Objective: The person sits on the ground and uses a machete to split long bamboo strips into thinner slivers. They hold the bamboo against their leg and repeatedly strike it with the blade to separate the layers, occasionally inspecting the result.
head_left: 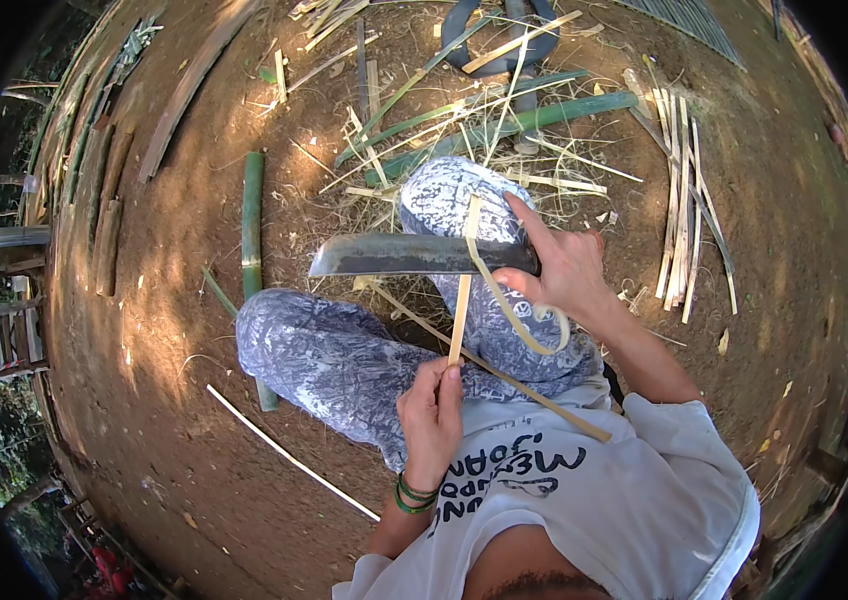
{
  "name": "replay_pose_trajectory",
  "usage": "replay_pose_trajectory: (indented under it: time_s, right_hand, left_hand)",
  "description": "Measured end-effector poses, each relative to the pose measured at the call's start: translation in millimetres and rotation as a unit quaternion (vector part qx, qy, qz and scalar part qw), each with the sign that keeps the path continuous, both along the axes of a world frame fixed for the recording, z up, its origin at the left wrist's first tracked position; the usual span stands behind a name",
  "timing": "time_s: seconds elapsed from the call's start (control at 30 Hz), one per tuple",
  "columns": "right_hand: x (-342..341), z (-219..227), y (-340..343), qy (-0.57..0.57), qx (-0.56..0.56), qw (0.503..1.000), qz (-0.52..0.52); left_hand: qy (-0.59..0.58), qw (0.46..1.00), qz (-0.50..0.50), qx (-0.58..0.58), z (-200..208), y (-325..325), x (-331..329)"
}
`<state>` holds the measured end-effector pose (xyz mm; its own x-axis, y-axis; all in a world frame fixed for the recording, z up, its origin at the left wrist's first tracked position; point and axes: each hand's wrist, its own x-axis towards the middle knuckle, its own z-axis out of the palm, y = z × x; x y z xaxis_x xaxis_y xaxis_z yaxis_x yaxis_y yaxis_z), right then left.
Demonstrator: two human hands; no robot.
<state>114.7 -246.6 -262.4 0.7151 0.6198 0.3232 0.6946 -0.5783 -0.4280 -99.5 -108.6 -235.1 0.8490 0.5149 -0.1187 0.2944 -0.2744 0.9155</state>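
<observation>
My right hand (566,272) grips the handle of a big dark knife (409,255), whose blade points left across my raised knee. My left hand (431,415) pinches the lower end of a thin pale bamboo strip (460,318) that stands upright against the blade. A peeled sliver (509,305) curls off the strip over the blade and loops down under my right hand. A longer bamboo stick (504,378) lies slanted across my lap. I sit on bare earth in patterned grey trousers (334,360).
Green bamboo poles (504,125) and loose shavings lie ahead. A short green bamboo piece (253,215) lies at the left. A bundle of split pale strips (682,200) rests at the right. A thin white strip (284,452) lies on the ground near my left leg.
</observation>
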Motion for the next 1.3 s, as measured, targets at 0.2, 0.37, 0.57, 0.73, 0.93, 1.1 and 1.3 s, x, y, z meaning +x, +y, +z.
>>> replay_pose_trajectory:
  time_s: [0.2, 0.37, 0.57, 0.73, 0.93, 1.1, 1.3]
  right_hand:
    - [53.5, -4.4, -23.6, 0.118, 0.075, 0.977, -0.158]
    - [93.1, 37.9, -55.1, 0.201, 0.318, 0.891, -0.256]
    - [39.3, 87.5, -9.0, 0.425, 0.300, 0.849, -0.098]
    - [24.1, 87.2, 35.5, 0.457, 0.323, 0.827, 0.042]
    - [60.6, 110.7, 46.3, 0.434, 0.440, 0.783, 0.067]
    - [107.9, 147.4, 41.1, 0.331, 0.545, 0.764, 0.103]
    - [103.6, 142.3, 58.6, 0.387, 0.612, 0.669, 0.165]
  left_hand:
    - [0.047, 0.998, 0.015, -0.043, -9.1, -0.7, -63.3]
    - [0.029, 0.975, 0.080, -0.204, -6.5, 5.5, -69.9]
    - [0.001, 0.979, 0.016, -0.205, 14.5, 17.5, -24.6]
    - [-0.027, 0.995, -0.048, -0.081, 25.9, 25.7, 5.5]
    - [-0.005, 0.969, -0.095, -0.228, 35.4, 48.3, -11.7]
    - [0.072, 0.964, -0.038, -0.252, 45.0, 76.6, -70.2]
    - [-0.051, 0.980, 0.191, -0.032, 57.6, 96.9, -48.9]
